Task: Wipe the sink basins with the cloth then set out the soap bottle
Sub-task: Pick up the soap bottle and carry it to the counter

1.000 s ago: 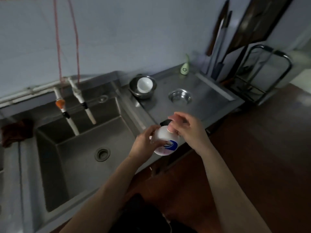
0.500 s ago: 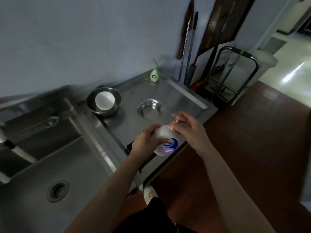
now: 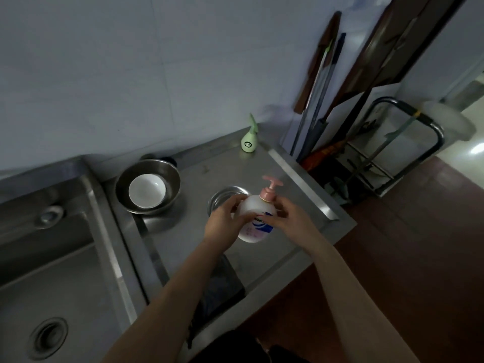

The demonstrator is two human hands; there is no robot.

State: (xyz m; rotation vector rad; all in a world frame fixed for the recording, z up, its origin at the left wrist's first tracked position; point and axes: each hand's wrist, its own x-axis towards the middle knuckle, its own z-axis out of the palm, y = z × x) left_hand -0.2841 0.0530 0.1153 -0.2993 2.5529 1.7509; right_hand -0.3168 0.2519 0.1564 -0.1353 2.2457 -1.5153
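A white soap bottle with a pink pump head and a blue label stands upright over the steel drainboard. My left hand grips its left side and my right hand grips its right side near the label. I cannot tell if its base touches the steel. A dark cloth lies on the drainboard under my left forearm, partly hidden. The steel sink basin with its round drain lies at the lower left.
A steel bowl holding a white bowl sits behind my hands. A small steel dish is just behind the bottle. A green bottle stands by the wall. Long-handled tools and a metal rack stand right of the counter.
The bottle has tipped from lying sideways between my hands to upright, and moved away from the counter's front edge over the drainboard. My right hand has left the pump top for the bottle's side.
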